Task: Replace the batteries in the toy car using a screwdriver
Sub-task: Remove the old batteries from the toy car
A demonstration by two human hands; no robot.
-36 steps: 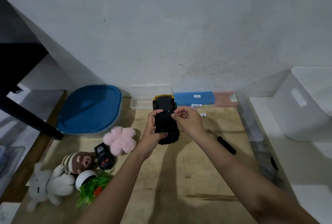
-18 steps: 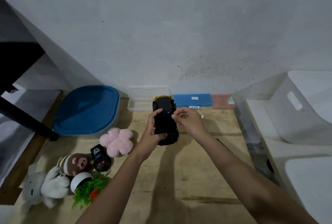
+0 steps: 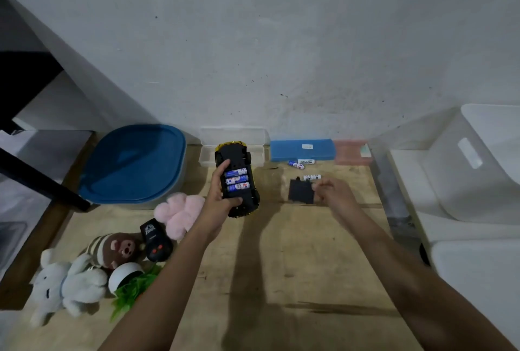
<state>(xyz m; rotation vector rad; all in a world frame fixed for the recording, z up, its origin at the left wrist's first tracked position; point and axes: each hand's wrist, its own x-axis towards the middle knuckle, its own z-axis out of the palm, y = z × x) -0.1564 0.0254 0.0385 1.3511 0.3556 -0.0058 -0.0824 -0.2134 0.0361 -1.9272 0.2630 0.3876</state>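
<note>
My left hand (image 3: 218, 201) holds the yellow and black toy car (image 3: 238, 181) upside down above the wooden table (image 3: 281, 266). Its battery bay is uncovered and shows three blue and white batteries (image 3: 237, 180) side by side. My right hand (image 3: 333, 191) grips the black battery cover (image 3: 301, 191) by its right edge, to the right of the car. Loose batteries lie on the table beyond the cover: one (image 3: 311, 177) just behind it, another (image 3: 296, 165) near the blue box. The screwdriver is hidden from this view.
A blue-lidded tub (image 3: 135, 162) stands at the back left, a clear plastic case (image 3: 233, 142) and blue box (image 3: 302, 150) and pink box (image 3: 351, 151) along the wall. Plush toys (image 3: 180, 210), a black remote (image 3: 155, 241) and a small plant (image 3: 126, 280) lie at the left. White bins (image 3: 472, 170) stand at the right.
My right hand has pulled the black cover off the car's underside and carried it to the right, uncovering the batteries. My left hand still holds the car.
</note>
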